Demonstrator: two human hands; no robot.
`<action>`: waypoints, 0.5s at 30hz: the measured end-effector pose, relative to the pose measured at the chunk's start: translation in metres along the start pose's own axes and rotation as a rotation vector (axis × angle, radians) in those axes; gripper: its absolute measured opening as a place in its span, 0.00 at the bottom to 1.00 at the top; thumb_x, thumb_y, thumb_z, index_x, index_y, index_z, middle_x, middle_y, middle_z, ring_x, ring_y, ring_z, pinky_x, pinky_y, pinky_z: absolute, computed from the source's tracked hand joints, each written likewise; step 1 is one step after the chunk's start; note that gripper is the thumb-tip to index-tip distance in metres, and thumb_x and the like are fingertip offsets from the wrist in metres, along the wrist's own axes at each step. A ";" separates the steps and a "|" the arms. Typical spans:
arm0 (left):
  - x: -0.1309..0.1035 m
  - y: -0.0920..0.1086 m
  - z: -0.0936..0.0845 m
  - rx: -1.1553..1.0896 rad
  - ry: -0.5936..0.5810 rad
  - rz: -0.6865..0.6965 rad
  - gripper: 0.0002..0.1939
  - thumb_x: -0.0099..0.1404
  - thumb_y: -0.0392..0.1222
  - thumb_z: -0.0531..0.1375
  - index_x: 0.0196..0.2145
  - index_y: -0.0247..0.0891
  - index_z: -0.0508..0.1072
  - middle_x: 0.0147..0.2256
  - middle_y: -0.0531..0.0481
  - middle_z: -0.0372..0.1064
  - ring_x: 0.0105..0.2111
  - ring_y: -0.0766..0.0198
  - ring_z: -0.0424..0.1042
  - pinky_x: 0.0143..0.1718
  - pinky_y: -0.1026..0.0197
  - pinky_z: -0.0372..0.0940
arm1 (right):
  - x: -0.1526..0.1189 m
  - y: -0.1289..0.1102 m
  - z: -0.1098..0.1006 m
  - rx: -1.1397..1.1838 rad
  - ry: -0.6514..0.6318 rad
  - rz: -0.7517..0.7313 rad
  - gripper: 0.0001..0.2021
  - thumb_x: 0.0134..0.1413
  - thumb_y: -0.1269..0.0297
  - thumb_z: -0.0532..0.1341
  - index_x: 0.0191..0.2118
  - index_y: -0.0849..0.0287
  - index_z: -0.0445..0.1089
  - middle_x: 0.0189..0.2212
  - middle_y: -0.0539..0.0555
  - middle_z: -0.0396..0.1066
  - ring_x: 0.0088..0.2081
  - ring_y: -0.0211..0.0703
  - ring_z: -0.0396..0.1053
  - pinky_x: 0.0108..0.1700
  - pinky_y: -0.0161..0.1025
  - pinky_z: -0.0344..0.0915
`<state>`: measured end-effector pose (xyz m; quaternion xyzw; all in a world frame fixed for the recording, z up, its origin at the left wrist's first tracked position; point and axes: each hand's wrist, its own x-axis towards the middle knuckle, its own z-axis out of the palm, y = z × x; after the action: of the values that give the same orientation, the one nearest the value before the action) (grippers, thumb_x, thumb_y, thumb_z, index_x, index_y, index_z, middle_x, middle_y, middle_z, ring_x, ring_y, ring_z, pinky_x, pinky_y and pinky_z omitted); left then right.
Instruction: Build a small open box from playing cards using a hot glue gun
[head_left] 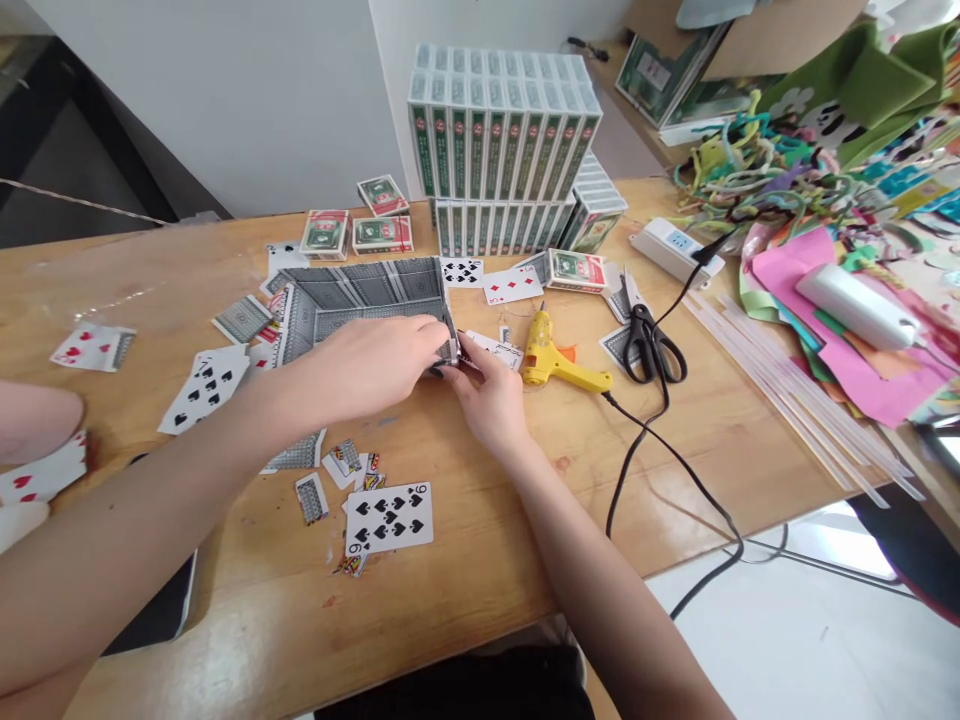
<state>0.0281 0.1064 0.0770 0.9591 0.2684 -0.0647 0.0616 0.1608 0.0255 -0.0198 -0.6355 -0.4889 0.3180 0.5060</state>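
An open box built of grey-backed playing cards stands on the wooden table. My left hand reaches over its front wall, fingers closed on the box's right front corner. From the right, my right hand pinches the same corner between thumb and fingers. The fingertips partly hide that corner. Just right of my hands lies a yellow glue gun. A nine of spades lies face up in front, beside cut card pieces.
Stacked card packs stand behind the box. Black-handled scissors, a power strip, clear glue sticks and a cable are on the right. Another person's arm rests at the left edge, near a dark tablet-like object.
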 end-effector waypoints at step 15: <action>0.006 -0.007 -0.003 -0.214 0.037 -0.002 0.12 0.65 0.38 0.49 0.38 0.42 0.73 0.38 0.49 0.75 0.37 0.57 0.73 0.35 0.59 0.61 | 0.000 -0.002 0.000 -0.018 0.004 0.000 0.20 0.55 0.66 0.62 0.54 0.56 0.68 0.44 0.56 0.76 0.45 0.49 0.75 0.50 0.47 0.71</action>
<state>0.0294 0.1161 0.0790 0.9479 0.2757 -0.0178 0.1585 0.1598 0.0256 -0.0183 -0.6406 -0.4908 0.3122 0.5013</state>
